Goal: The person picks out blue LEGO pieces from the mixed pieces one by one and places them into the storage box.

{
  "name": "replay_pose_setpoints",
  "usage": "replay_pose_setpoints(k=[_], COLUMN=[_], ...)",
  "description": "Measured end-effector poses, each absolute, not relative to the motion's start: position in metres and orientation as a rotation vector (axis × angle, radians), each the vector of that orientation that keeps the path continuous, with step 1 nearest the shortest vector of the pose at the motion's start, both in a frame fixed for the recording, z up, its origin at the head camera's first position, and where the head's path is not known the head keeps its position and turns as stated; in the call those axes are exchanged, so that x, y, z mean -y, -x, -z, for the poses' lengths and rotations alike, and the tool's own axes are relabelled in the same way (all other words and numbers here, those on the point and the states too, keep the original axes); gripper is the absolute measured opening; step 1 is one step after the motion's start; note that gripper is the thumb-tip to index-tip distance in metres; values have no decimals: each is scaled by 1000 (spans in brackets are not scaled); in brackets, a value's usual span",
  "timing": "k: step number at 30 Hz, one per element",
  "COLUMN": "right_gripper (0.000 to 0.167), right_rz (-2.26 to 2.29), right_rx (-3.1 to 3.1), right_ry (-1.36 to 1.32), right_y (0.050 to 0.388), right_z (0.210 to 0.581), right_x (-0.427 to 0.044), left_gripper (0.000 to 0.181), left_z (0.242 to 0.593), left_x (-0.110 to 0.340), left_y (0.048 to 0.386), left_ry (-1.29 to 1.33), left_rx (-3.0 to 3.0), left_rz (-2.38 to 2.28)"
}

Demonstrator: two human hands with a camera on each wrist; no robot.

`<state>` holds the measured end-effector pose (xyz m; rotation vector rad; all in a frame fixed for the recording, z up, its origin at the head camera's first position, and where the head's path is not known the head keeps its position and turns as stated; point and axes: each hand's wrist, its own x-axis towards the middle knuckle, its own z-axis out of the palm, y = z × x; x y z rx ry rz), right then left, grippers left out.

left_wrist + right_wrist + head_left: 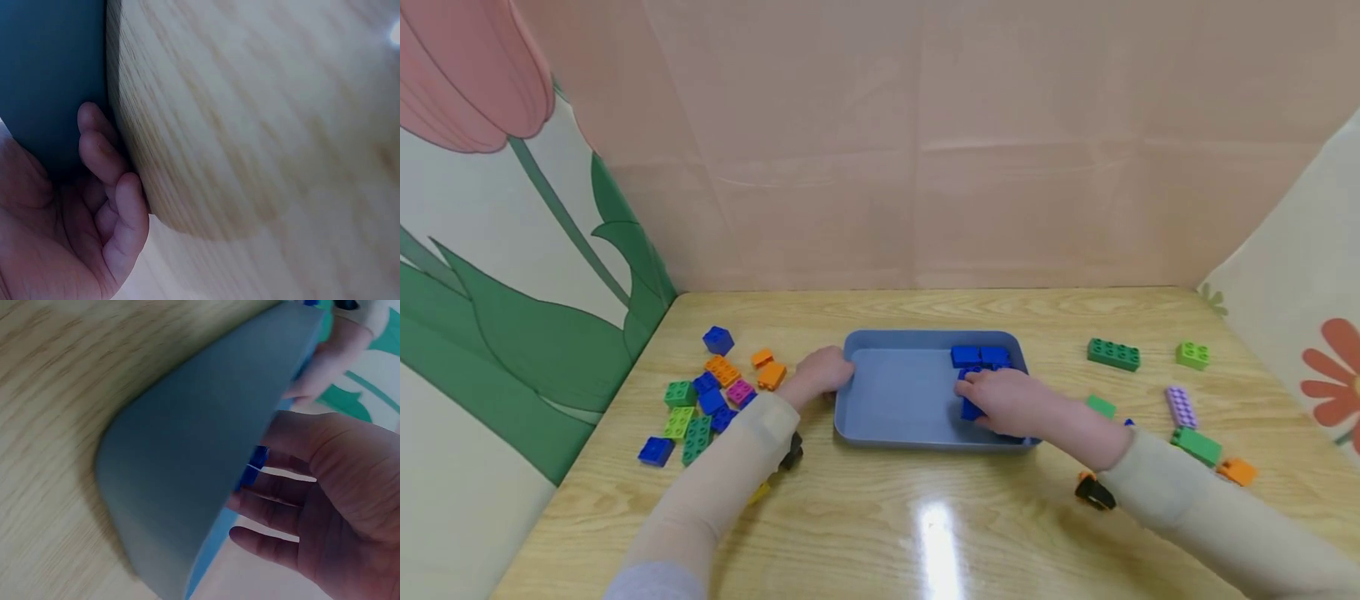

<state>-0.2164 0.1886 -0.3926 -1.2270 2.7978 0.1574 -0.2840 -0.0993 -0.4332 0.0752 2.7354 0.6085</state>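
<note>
"Worktop with pale wood pattern point(880, 492) is the largest thing here. What stands on it?"

"A shallow blue-grey plastic tray point(891, 392). I judge it light, so an uneven push could make it slide."

"Do the hands prevent this?"

"The left hand point(823, 369) grips the tray's left end, fingers curled against the outer wall. If it pulls while the right hand point(1003, 398) presses, the tray could turn."

"And the right grip?"

"It is over the tray's right end, at the blue rectangular plastic bricks point(966, 357) inside. Whether it pinches one or only touches, I cannot tell."

"What is the danger there?"

"These bricks lie close together. One pressed badly could tilt its neighbours, and the hand hides part of them."

"Anything smaller?"

"One flat green plastic brick point(1101, 406), beside the right forearm. A low, careless return could sweep it away."
</note>
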Motion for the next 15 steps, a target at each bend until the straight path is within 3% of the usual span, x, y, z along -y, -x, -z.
replay_pose_setpoints(k=[15], right_gripper=[35], right_rz=[-173], right_rx=[-2776], right_ry=[1302], right_y=[230], right_z=[402], right_x=[-197], left_gripper=[29], left_z=[435], left_x=[100], left_y=[286], left_ry=[-58], left_rx=[-2717], left_rz=[-615])
